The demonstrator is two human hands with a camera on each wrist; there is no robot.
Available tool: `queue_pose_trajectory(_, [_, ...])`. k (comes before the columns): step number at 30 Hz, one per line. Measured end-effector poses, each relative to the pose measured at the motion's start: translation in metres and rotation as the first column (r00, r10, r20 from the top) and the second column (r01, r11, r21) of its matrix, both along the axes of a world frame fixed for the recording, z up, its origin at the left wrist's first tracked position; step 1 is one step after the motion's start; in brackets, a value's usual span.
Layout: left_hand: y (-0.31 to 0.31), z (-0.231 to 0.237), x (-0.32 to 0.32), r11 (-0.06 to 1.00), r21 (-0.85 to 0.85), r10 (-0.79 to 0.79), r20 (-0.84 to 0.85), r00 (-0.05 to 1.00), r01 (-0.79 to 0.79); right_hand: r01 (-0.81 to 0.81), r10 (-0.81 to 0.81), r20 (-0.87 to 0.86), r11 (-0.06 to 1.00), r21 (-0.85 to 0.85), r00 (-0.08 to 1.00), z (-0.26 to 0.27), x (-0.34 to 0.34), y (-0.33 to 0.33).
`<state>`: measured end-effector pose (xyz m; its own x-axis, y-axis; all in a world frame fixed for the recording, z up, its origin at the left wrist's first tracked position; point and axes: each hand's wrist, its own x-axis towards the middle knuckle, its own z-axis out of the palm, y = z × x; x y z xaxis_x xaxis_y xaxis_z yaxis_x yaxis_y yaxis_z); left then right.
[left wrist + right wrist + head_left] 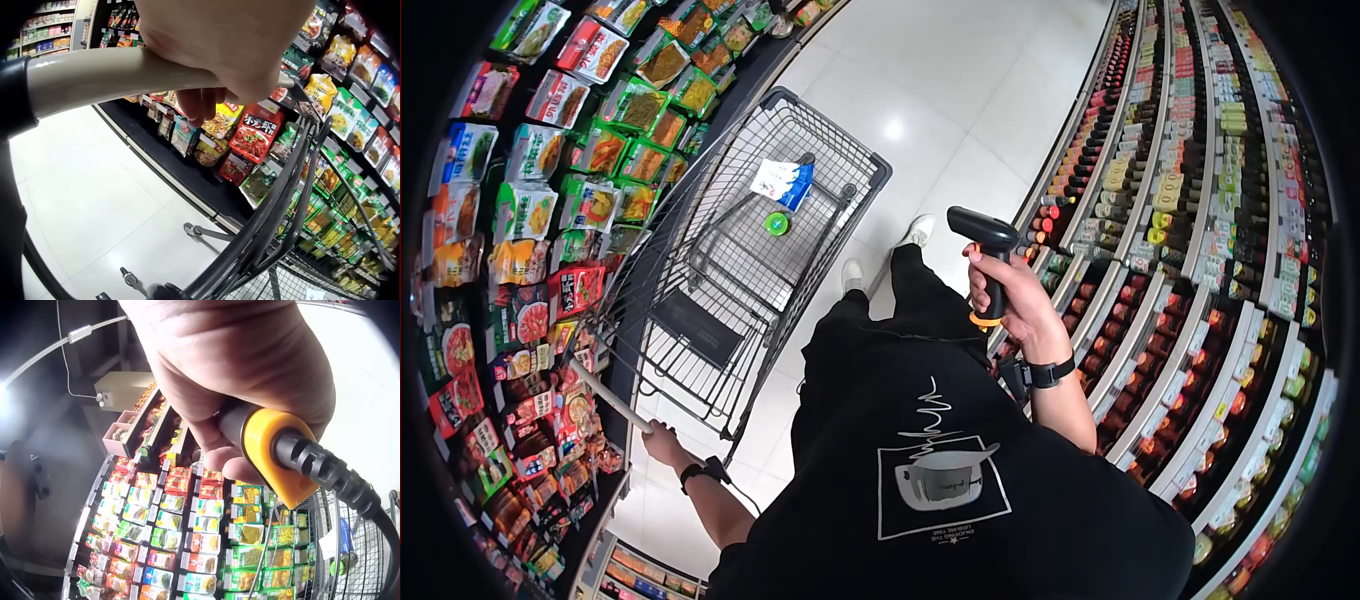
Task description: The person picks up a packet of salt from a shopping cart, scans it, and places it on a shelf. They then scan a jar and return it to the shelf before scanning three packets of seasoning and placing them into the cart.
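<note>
My left hand (664, 443) grips the light-coloured handle (612, 398) of a wire shopping cart (880, 172). In the left wrist view the fingers of that hand (215, 56) curl over the handle bar (94, 78). My right hand (1022, 297) holds a black handheld scanner (983, 228) upright by its grip, its head pointing left. In the right wrist view the hand (244, 369) wraps the grip, with its yellow base (269, 440) and black cable (328, 475) showing. A blue and white packet (784, 183) and a round green item (776, 224) lie in the cart.
Shelves of packaged food (530, 210) run along the left, close beside the cart. Shelves of bottles and jars (1170, 200) curve along the right, near my right hand. Pale floor tiles (920, 90) stretch ahead between them. My shoes (918, 230) stand right of the cart.
</note>
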<state>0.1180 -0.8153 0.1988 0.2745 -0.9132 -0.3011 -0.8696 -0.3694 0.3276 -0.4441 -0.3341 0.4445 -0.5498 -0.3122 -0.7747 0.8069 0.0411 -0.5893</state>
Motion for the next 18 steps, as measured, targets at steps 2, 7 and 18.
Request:
queue_pose_trajectory(2, [0.013,0.007,-0.022,0.999,-0.024,-0.026,0.005,1.0,0.026,-0.013,0.013,0.008,1.0,-0.013,1.0,-0.003,-0.014,0.003])
queue_pose_trajectory(7, [0.052,0.018,-0.089,0.962,-0.118,-0.194,0.331,0.924,0.244,-0.032,0.032,-0.006,0.998,-0.06,0.999,-0.008,-0.068,0.021])
queue_pose_trajectory(18, [0.095,0.019,-0.225,0.974,-0.031,-0.185,0.462,0.867,0.224,0.049,-0.053,-0.037,0.994,-0.102,0.998,0.0,-0.212,0.096])
